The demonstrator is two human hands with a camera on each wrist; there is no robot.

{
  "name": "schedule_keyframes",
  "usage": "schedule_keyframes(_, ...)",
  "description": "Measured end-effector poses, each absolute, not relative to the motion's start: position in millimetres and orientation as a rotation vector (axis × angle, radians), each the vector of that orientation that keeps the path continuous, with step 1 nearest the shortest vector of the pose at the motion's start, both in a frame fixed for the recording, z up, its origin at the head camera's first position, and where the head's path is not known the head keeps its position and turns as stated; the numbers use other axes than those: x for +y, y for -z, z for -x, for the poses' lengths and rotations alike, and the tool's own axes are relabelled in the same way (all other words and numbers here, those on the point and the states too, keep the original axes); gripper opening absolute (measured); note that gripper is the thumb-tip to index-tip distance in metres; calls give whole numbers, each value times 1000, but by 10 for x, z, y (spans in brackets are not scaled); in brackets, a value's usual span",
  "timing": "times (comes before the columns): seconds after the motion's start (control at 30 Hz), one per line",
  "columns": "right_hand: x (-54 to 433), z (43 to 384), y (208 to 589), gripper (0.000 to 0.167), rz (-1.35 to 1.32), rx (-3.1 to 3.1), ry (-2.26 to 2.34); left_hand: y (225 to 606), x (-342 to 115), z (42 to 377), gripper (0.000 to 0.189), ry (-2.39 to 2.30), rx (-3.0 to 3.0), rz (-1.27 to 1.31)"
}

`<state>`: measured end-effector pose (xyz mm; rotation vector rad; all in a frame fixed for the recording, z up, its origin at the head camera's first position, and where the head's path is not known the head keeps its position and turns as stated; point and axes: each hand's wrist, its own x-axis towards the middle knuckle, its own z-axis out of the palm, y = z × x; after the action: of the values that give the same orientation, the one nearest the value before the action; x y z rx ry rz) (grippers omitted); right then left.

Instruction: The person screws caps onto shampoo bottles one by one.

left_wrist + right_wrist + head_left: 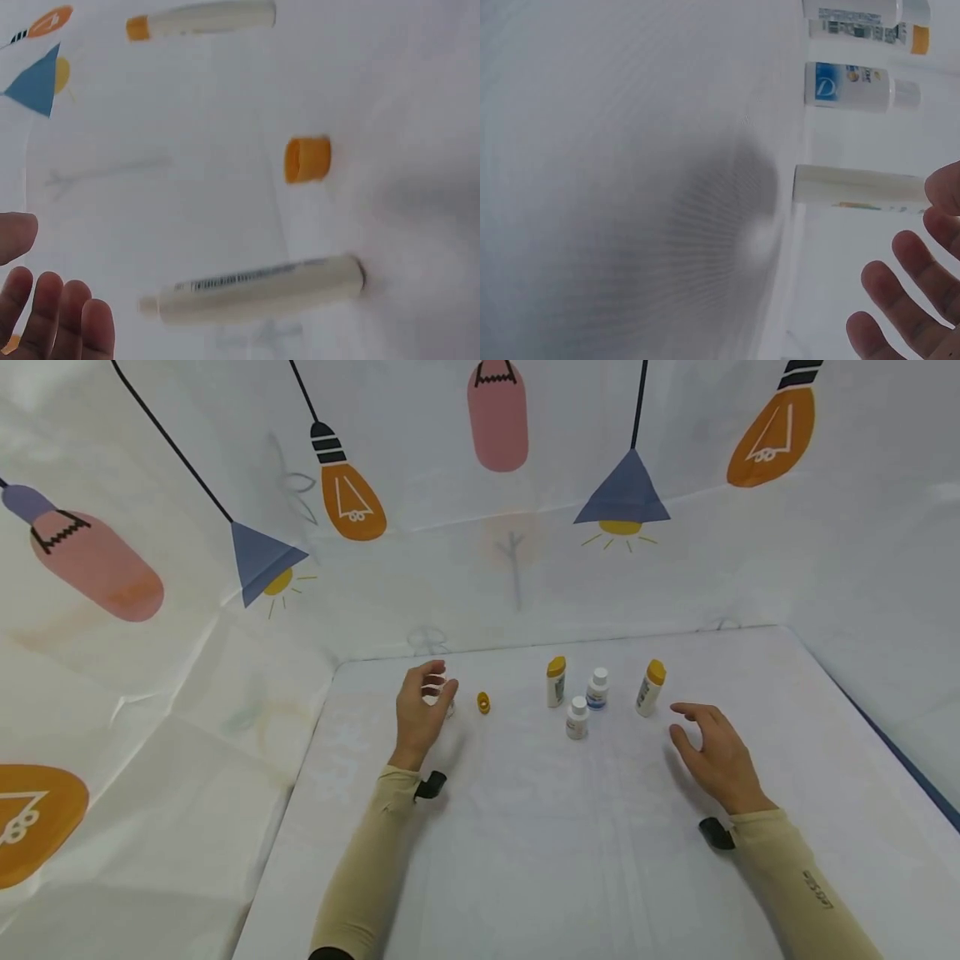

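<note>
My left hand (422, 710), fingers loosely bent, hovers at the table's far left by a slim white bottle (259, 291) with a bare pale tip. The left wrist view shows a gap between fingertips and bottle; in the head view the hand mostly hides it. Just right of it lies a loose yellow cap (483, 702). My right hand (722, 760) hangs above the table with fingers spread and nothing in them. Nearest to it stands a white bottle with a yellow cap (650, 689), whose top the thumb covers in the right wrist view.
Between the hands stand another yellow-capped bottle (556, 682) and two small white-capped bottles, one with a blue label (597, 688) and one closer to me (577, 718). White sheeting with printed lamps (622, 493) rises behind and beside the white table (540, 843).
</note>
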<state>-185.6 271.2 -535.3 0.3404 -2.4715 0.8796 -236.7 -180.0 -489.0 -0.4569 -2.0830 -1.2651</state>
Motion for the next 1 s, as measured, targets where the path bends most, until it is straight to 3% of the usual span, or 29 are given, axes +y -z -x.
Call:
schedule_keyframes(0.4, 2712, 1843, 5376, 35, -333, -2480, -911, 4988, -2098, 2493, 63, 1397, -2284, 157)
schedule_keyframes(1.0, 2603, 1852, 5323, 40, -438, -2443, -949, 5194, -2081, 2637, 54, 1570, -2430, 91)
